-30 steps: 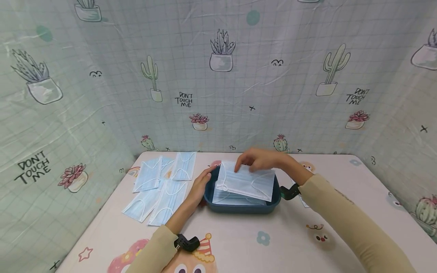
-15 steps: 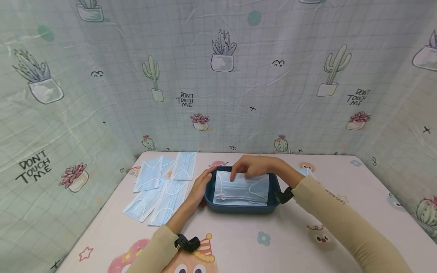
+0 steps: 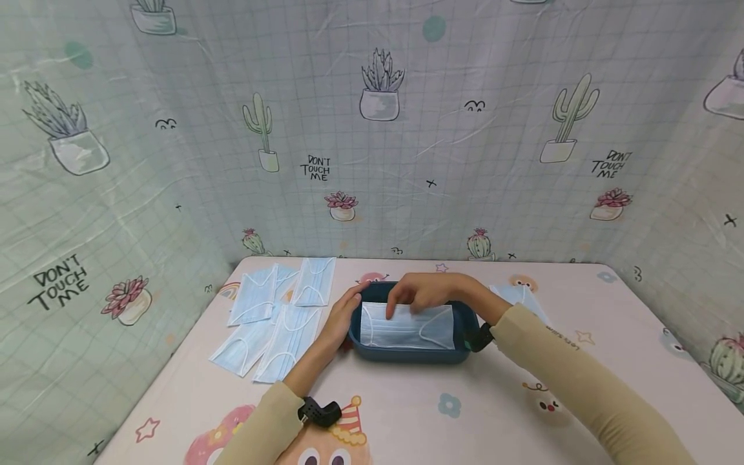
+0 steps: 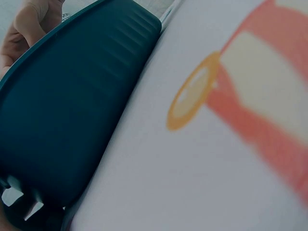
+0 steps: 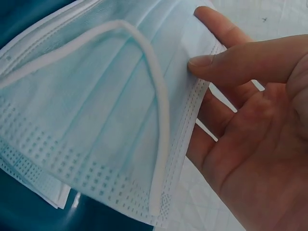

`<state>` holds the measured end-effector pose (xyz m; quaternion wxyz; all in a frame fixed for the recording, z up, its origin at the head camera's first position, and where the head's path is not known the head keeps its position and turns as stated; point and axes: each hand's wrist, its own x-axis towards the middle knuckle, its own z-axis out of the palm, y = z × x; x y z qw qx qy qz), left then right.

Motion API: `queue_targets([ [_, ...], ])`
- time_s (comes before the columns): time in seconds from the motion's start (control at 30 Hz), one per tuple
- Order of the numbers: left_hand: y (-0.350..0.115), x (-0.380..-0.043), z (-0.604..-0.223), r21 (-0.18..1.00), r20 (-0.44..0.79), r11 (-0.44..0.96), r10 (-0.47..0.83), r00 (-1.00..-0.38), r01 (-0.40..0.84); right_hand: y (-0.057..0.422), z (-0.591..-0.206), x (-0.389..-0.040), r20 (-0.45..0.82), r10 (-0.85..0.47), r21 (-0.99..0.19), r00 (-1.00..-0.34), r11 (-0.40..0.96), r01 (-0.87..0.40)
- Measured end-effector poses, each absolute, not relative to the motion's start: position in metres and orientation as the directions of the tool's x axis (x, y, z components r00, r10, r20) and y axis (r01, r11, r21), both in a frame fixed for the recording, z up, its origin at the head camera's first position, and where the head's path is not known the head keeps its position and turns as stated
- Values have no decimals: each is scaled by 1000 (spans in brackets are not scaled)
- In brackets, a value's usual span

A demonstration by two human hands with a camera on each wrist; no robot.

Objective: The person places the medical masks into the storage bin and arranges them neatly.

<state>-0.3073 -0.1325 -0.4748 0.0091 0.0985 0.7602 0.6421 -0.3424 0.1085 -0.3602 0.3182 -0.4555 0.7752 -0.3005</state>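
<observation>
A dark teal plastic basket (image 3: 409, 356) stands on the table, and disposable face masks lie inside it. At its left end, my left hand (image 3: 336, 323) holds the rim. My right hand (image 3: 427, 290) is over the basket and reaches down to the top face mask (image 3: 401, 328). In the right wrist view, the thumb and fingers pinch the edge of that pleated light-blue mask (image 5: 110, 96), whose white ear loop lies across it. Another mask (image 5: 36, 175) shows below it. Only the basket's outer side (image 4: 72, 101) fills much of the left wrist view.
Several loose masks (image 3: 290, 332) overlap on the table left of the basket. Another mask (image 3: 520, 297) lies to the right, partly behind the right forearm. Patterned cloth (image 3: 430, 142) hangs behind and at both sides. A cartoon-print cover (image 3: 407, 413) lies on the table.
My right hand has come down with a mask, which now lies level inside the basket instead of tilted above its rim. The left hand stays at the basket's left end.
</observation>
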Motion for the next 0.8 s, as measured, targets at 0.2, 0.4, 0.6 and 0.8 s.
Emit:
queue_targets([
  [0.2, -133, -307, -476, 978, 110, 160, 160, -981, 136, 104, -365, -343, -250, -883, -727, -398, 443, -525],
  [0.4, -133, -307, -475, 979, 114, 147, 177, -978, 141, 100, -366, -345, -280, -856, -658, -434, 500, -562],
  [0.6, -131, -306, -474, 981, 116, 138, 162, -980, 139, 97, -366, -347, -315, -802, -571, -508, 587, -574],
  [0.8, -132, -304, -474, 978, 104, 164, 152, -983, 128, 97, -368, -348, -343, -771, -528, -537, 631, -568],
])
